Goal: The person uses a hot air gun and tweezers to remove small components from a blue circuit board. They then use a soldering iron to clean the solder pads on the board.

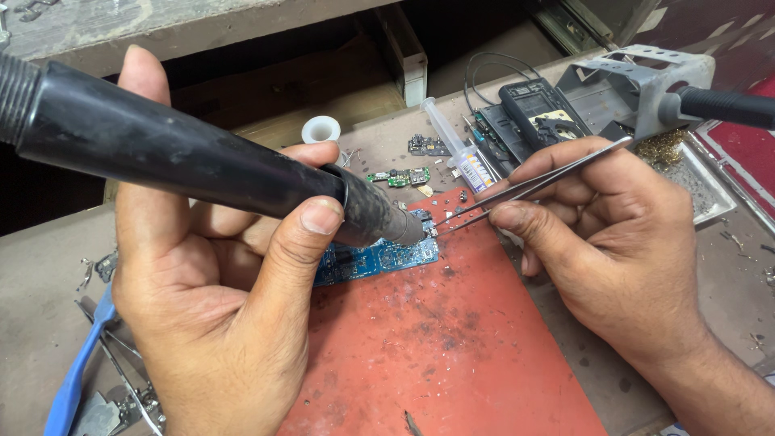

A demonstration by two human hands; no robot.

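Here, white syringe point(452, 145) beside red mat point(452, 339).

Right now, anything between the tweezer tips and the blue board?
Nothing visible. The tweezers in the right hand reach in from the right over the red mat, tips at the edge of the blue circuit board. The left hand's black hot-air nozzle points there from the left.

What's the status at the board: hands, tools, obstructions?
Left hand grips hot-air wand. Right hand pinches tweezers. Both tips meet at blue circuit board. Nothing between them.
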